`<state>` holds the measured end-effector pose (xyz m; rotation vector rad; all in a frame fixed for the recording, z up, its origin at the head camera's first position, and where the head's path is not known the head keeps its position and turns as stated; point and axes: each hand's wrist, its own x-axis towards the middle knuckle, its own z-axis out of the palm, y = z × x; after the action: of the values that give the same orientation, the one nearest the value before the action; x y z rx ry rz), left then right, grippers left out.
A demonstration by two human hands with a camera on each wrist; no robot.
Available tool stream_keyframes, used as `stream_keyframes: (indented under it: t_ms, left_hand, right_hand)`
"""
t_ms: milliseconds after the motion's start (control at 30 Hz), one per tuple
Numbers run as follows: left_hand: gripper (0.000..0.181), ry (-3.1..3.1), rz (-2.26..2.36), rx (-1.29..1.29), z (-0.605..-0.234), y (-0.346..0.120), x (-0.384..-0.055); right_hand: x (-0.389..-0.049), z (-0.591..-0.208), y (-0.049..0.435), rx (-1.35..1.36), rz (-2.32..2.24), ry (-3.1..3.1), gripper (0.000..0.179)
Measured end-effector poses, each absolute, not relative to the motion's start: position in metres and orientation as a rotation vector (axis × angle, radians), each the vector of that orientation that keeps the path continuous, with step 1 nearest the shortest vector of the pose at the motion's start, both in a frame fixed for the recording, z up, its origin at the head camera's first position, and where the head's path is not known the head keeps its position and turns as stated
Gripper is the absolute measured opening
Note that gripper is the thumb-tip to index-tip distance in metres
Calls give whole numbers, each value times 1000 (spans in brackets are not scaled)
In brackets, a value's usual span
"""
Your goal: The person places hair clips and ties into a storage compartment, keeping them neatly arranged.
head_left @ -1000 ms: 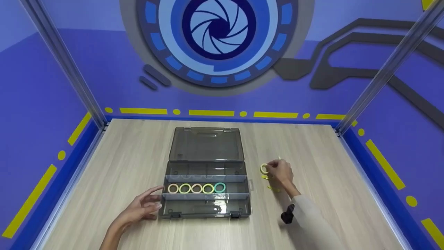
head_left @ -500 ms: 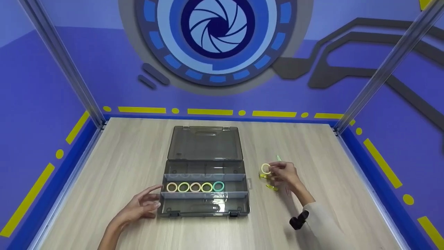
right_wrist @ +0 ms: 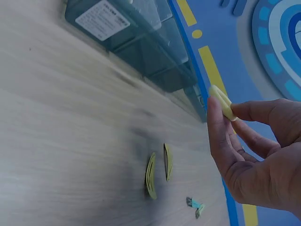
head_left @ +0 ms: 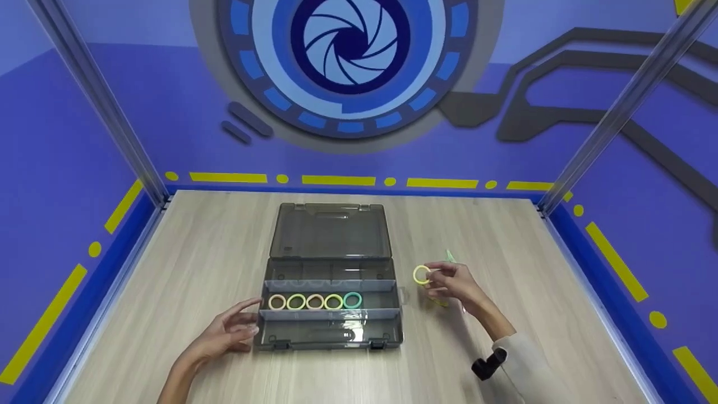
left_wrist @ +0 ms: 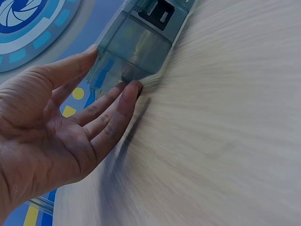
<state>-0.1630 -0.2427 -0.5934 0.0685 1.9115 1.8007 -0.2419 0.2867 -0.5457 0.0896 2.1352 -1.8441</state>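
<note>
Pale yellow ring (right_wrist: 225,107) (in the right hand (head_left: 459,283)), aloft, right of the open, smoky translucent box (head_left: 331,270).

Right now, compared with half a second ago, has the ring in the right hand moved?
Yes: in the head view, the ring in the right hand has moved left, closer to the box.

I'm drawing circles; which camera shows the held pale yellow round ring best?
The head view, because the held pale yellow round ring looks circular there. The right wrist view shows it larger but slanted; the left wrist view misses it.
</note>
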Motion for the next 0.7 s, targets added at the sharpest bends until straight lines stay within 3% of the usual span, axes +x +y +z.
stream_keyframes:
  t_ms: [700]
  left_hand:
    - [74, 1927, 1797, 80, -593, -242, -161]
  right_hand:
    - [-237, -547, 235, -78, -1714, 2171, 37]
